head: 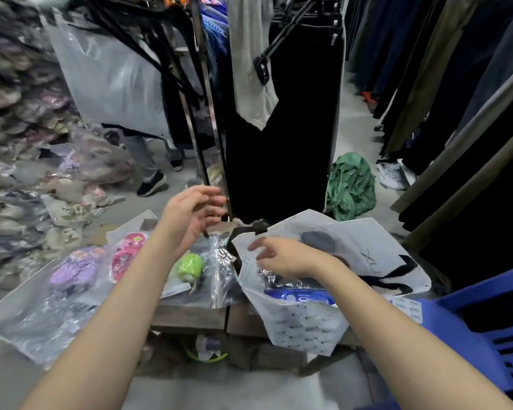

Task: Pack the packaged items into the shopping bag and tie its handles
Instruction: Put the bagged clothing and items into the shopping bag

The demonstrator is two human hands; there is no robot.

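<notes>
A white plastic shopping bag (302,324) with small dark print lies open on the wooden table (190,316), a blue packaged item (301,295) showing in its mouth. My right hand (282,257) pinches the bag's upper rim. My left hand (191,216) hovers above the table with fingers spread, holding nothing. Clear-wrapped packages lie left of the bag: a green item (190,266), pink sandals (128,255), purple sandals (74,267) and a dark item in crinkled film (222,261).
A white packet marked XL (367,250) lies behind the bag. A blue plastic crate (492,329) stands at the right. Hanging dark clothes (282,143) and a rack pole face me. Packaged goods pile up at the left; a green cloth (351,186) lies on the floor.
</notes>
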